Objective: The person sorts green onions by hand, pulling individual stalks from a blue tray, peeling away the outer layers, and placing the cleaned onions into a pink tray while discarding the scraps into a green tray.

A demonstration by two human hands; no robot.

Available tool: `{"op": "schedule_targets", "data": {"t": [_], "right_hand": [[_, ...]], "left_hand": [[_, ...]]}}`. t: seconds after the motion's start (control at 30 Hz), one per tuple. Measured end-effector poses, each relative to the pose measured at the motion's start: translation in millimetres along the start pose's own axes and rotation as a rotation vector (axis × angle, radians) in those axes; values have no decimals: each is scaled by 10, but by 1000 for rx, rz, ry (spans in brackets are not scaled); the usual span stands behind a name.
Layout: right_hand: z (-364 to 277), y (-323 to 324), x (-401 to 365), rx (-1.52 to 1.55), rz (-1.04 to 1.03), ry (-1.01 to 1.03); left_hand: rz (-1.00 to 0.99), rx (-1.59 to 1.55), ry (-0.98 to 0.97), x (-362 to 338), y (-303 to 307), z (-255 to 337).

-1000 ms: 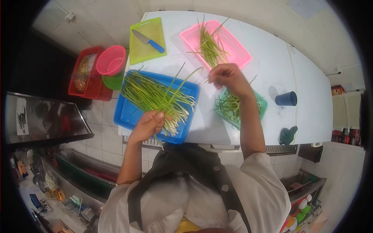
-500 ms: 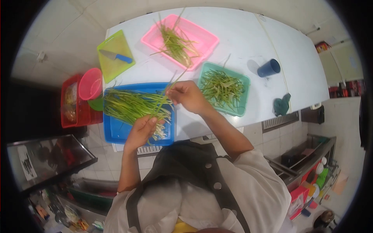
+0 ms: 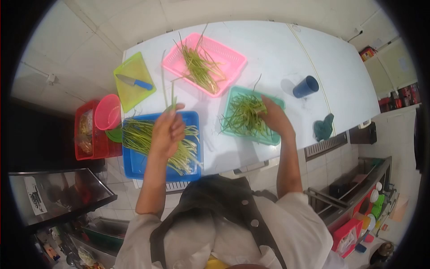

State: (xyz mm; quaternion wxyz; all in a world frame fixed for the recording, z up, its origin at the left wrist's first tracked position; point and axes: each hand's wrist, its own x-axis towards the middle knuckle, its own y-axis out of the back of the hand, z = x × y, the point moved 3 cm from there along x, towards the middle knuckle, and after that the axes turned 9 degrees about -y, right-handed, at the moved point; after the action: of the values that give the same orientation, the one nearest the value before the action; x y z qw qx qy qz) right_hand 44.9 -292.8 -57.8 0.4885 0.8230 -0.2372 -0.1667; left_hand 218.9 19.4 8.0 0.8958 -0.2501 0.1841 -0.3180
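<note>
Closed round a few long green stalks [image 3: 174,95], my left hand [image 3: 168,132] is raised above the blue tray [image 3: 134,168]. In that tray lies a thick bunch of green stalks [image 3: 143,136] with pale ends toward the right. My right hand [image 3: 273,117] reaches into the teal basket [image 3: 277,102], its fingers at the heap of green trimmings [image 3: 244,112]; whether they hold any is hidden. Behind, a pink basket [image 3: 233,58] contains more stalks [image 3: 199,67].
A blue-handled knife [image 3: 134,82] rests on the green cutting board [image 3: 130,96]. Beside the table are a pink bowl [image 3: 107,112] and red crate [image 3: 84,112]. A dark blue cup [image 3: 306,86] and dark green cloth [image 3: 323,127] are at the right.
My right hand has moved right, from the stalks to the teal basket. My left hand has risen with its stalks, which now point upward. The view has shifted slightly.
</note>
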Motion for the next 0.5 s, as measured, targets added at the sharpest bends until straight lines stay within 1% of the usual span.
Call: {"op": "schedule_targets", "data": {"t": [0.03, 0.07, 0.1, 0.13, 0.2, 0.3, 0.33, 0.4, 0.43, 0.47, 0.5], "right_hand": [[-145, 67, -51, 153, 68, 37], [-287, 78, -103, 247, 18, 82], [-421, 80, -124, 341, -29, 132], [-514, 54, -125, 421, -112, 123], [-655, -1, -145, 573, -292, 105], [-690, 105, -134, 258, -45, 341], [-701, 160, -77, 348, -91, 325], [-724, 271, -112, 526, -213, 262], [-749, 288, -140, 487, -169, 351], [-792, 298, -127, 440, -128, 444], [-907, 311, -92, 438, -251, 319]], "left_hand": [[28, 8, -31, 187, -151, 18], [58, 19, -58, 373, -271, 51], [7, 23, -79, 614, -320, 107], [-45, 28, -103, 884, -355, 164], [166, 28, -232, 1399, -510, 239], [420, 299, -216, 1397, -806, 552], [183, 492, -314, 1338, -943, 696], [-304, 852, -455, 796, -1139, 782], [-554, 1009, -511, 419, -1293, 818], [-766, 1085, -514, -74, -1688, 1024], [-1063, 1227, -713, -349, -1774, 1066]]}}
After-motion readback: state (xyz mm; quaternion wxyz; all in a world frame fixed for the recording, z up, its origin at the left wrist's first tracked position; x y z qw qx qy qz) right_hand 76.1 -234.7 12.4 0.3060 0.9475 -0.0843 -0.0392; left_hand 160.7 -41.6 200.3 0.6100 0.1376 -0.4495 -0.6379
